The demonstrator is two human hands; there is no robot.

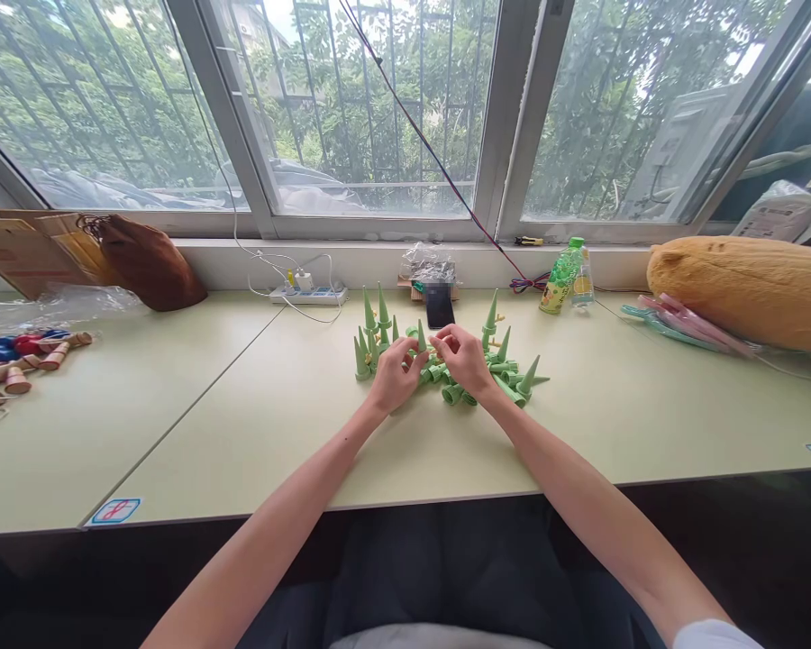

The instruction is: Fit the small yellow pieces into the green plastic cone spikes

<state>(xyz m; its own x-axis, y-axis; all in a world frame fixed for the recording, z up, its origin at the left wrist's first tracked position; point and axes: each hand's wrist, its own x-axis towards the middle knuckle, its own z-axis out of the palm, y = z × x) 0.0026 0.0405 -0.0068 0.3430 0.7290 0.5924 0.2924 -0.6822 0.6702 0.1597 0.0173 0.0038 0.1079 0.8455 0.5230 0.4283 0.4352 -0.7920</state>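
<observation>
My left hand (pixel 396 377) has its fingers closed round a light green plastic cone (pixel 422 337), its tip pointing up. Just to the right, my right hand (pixel 465 359) is pinched close to that cone; what lies between its fingertips, if anything, is too small to make out. Several green cones (pixel 383 311) stand upright to the left of my hands, some tall and stacked. On the right, another tall green cone (pixel 490 317) stands with small yellowish bits on its side. Loose green pieces with hollow round ends (pixel 452 395) lie under and beside my right hand, partly hidden by it.
A black phone (pixel 439 306) lies behind my hands. Further back are a power strip (pixel 309 296), a green-capped bottle (pixel 562 278) and a plush cushion (pixel 743 290). Wooden toys (pixel 17 379) and a brown bag (pixel 150 261) are at left. The table's front edge (pixel 439 501) is near me.
</observation>
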